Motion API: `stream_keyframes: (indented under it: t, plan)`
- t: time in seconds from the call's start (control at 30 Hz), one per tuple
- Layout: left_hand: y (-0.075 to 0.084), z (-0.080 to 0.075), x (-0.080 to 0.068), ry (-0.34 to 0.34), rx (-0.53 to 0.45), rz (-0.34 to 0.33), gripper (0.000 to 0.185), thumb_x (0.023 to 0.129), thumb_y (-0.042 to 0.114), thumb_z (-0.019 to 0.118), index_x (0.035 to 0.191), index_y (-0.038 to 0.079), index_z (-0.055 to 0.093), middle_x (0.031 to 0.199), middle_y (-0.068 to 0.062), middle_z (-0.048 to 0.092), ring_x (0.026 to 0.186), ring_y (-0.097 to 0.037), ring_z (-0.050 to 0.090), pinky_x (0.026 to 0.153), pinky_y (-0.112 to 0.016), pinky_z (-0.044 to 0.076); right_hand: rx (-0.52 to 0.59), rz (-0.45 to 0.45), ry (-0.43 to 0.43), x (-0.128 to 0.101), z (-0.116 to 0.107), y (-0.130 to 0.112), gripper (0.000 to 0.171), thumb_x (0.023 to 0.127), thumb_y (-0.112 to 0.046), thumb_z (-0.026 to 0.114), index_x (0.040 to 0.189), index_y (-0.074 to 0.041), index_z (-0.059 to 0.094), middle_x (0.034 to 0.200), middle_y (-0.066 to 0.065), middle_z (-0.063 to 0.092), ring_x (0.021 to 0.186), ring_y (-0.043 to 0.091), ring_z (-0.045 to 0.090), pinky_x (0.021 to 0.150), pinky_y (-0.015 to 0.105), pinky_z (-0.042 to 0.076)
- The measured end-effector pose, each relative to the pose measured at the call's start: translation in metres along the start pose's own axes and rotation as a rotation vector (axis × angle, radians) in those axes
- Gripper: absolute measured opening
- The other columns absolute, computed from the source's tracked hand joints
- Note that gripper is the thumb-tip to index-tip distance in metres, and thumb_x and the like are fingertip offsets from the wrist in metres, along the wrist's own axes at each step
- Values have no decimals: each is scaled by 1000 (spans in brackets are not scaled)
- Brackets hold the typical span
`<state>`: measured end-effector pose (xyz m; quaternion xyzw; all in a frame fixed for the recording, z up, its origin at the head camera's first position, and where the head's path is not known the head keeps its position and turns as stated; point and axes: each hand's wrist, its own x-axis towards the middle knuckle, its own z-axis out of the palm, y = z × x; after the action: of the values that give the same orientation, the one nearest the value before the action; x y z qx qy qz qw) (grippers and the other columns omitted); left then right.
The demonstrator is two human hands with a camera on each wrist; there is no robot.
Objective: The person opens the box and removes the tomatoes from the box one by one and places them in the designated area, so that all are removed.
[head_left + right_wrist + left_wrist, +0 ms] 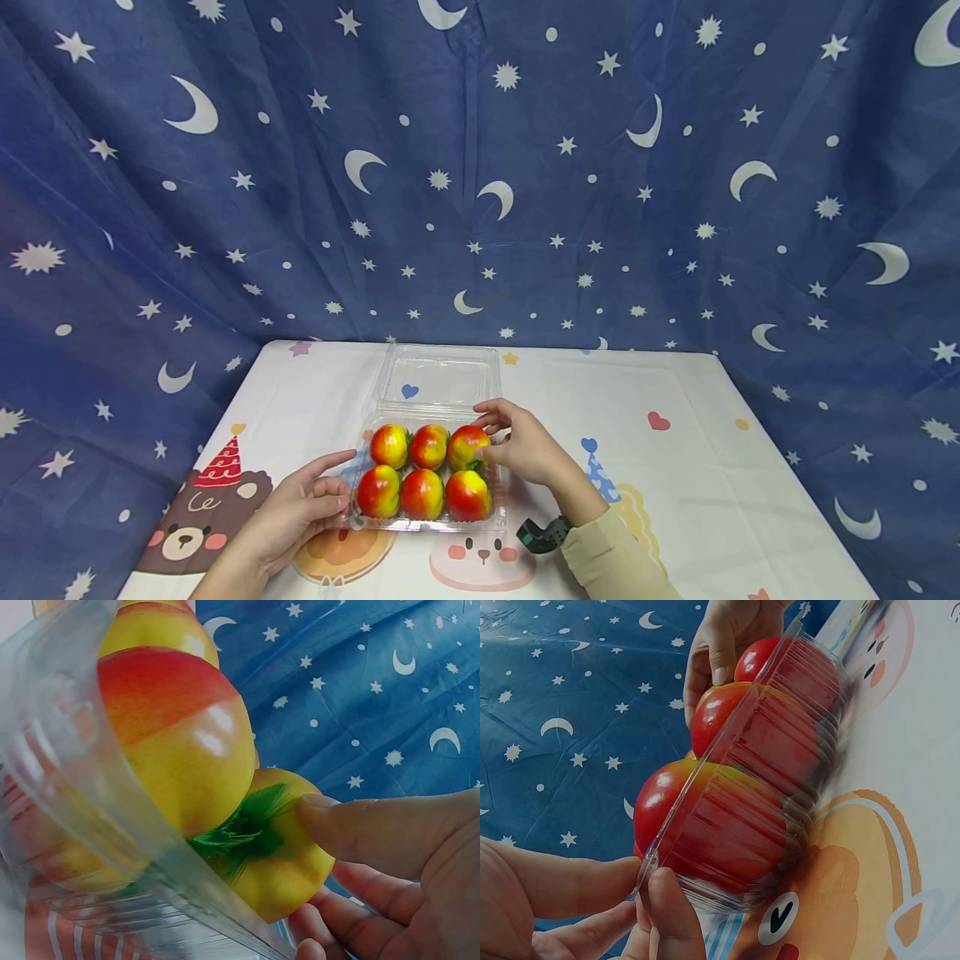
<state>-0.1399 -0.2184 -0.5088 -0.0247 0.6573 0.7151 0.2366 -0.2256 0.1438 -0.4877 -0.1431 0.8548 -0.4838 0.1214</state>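
A clear plastic clamshell box [487,525] lies with its lid [442,375] folded back, away from me. Two rows of glossy red-and-yellow fruit [422,493], like peaches, fill its base. My left hand [300,504] pinches the box's rim at the near left corner between thumb and fingers, which shows closely in the left wrist view. At the back right, my right hand [517,437] grips one fruit [467,443], thumb on its near side and fingers behind. In the right wrist view, green leaves [251,825] show on this fruit, beside a larger-looking neighbour [180,735].
Under the box is a white tablecloth [585,392] printed with cartoon animals, hearts and stars. A blue curtain [480,167] with moons and stars hangs behind the table and at both sides. A dark band [543,535] circles the right wrist, by a beige sleeve [611,558].
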Motion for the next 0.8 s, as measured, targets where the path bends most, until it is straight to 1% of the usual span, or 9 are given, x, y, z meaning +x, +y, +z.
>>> stream_keyframes:
  t: [0.27, 0.53, 0.8]
  plan:
    - [0, -1, 1, 0, -4, -5, 82, 102, 4, 66, 170, 1, 18, 95, 2, 68, 87, -16, 68, 88, -29, 65, 40, 14, 20, 0, -1, -1, 62, 88, -13, 85, 145, -13, 62, 126, 1, 73, 112, 22, 64, 99, 44, 61]
    - [0, -1, 0, -11, -4, 8, 83, 102, 4, 66, 170, 1, 18, 96, 2, 68, 87, -15, 68, 87, -29, 65, 72, 23, 52, -1, -4, -2, 57, 87, -15, 85, 140, -18, 65, 125, 1, 74, 109, 21, 65, 98, 41, 61]
    - [3, -1, 0, 11, -5, -17, 83, 101, 5, 68, 169, 2, 20, 96, 2, 68, 87, -16, 69, 89, -29, 65, 101, 23, 79, -2, -6, -3, 55, 88, -12, 84, 139, -17, 65, 128, 4, 74, 110, 22, 67, 98, 40, 63]
